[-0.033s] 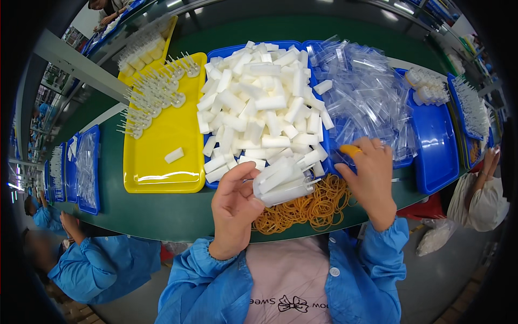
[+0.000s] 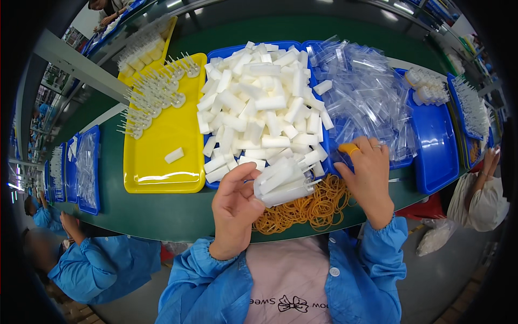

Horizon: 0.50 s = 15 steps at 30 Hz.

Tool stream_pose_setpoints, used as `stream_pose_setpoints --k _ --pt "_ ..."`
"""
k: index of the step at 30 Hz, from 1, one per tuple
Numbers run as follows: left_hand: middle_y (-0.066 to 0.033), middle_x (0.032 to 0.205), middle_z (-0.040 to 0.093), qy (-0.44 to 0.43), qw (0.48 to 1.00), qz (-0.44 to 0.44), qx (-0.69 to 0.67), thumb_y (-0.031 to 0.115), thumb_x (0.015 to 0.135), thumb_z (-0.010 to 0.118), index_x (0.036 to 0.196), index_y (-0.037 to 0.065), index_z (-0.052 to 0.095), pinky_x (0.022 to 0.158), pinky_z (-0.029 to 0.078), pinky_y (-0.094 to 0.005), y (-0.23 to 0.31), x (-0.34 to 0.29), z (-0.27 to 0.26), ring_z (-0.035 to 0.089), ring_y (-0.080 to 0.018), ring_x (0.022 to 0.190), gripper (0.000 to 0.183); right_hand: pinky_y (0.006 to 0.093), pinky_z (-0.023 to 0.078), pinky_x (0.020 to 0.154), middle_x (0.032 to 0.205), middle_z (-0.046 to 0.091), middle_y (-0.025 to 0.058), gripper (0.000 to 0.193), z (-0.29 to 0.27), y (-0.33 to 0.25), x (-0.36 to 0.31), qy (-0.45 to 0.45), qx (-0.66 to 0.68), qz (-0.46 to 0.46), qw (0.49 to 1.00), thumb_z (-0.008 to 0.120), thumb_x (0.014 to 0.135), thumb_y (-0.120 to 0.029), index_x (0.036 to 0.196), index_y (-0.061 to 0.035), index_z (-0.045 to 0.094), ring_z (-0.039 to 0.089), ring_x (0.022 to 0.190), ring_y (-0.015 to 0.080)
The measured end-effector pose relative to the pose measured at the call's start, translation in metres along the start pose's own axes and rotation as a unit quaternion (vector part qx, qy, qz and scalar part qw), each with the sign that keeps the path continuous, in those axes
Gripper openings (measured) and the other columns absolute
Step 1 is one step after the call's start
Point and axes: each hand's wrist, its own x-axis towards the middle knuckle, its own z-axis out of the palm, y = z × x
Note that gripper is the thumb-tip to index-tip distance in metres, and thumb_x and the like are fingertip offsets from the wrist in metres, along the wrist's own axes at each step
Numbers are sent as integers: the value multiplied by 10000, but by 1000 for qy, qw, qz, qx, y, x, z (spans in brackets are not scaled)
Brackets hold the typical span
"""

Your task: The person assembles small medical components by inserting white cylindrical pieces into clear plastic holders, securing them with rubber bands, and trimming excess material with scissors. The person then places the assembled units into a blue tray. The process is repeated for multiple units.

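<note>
My left hand [image 2: 233,208] is closed round a bundle of white pieces in clear plastic [image 2: 283,184], with thin stems poking out at its right end. My right hand [image 2: 368,175], an orange finger cot [image 2: 349,149] on one finger, is at the near edge of the blue tray of clear plastic sleeves [image 2: 367,97]. Its thumb and cotted finger are apart, with nothing visible between them; the other fingertips are partly hidden. Below the bundle lies a heap of tan rubber bands [image 2: 302,210]. White foam blocks [image 2: 264,102] fill the blue tray behind it.
On the left, a yellow tray [image 2: 162,182] carries rows of white stemmed parts [image 2: 154,97] and one loose foam block [image 2: 174,155]. Another blue tray [image 2: 434,154] at the right contains white bundles [image 2: 429,86]. A grey post [image 2: 81,67] slants in at the left. Co-workers sit on both sides.
My right hand has shifted very slightly to the left. The left hand and its bundle have barely moved.
</note>
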Motion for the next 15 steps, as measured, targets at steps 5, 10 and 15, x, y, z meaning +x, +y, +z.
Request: stream_pose_setpoints --k 5,10,15 --pt "-97 1166 475 -2 1000 -2 6 -63 750 571 1256 -15 432 870 441 -304 0 -1 -1 528 -195 1041 526 358 413 735 903 585 73 274 1 2 -5 81 158 38 983 693 676 -71 941 -46 628 563 811 217" --pt "-99 1136 492 -63 996 -4 68 -41 747 625 1239 -23 447 876 458 -301 -6 -3 -4 536 -192 1031 523 306 477 733 948 578 75 360 -12 -9 -12 105 484 102 863 613 716 40 1060 -29 531 597 782 136" --pt "-128 1068 527 -96 947 131 278 8 661 735 1132 -11 561 854 476 -288 -6 -7 0 554 -184 958 503 278 488 762 941 564 91 524 -26 -27 -23 156 703 128 682 601 729 56 1217 -19 424 595 796 149"
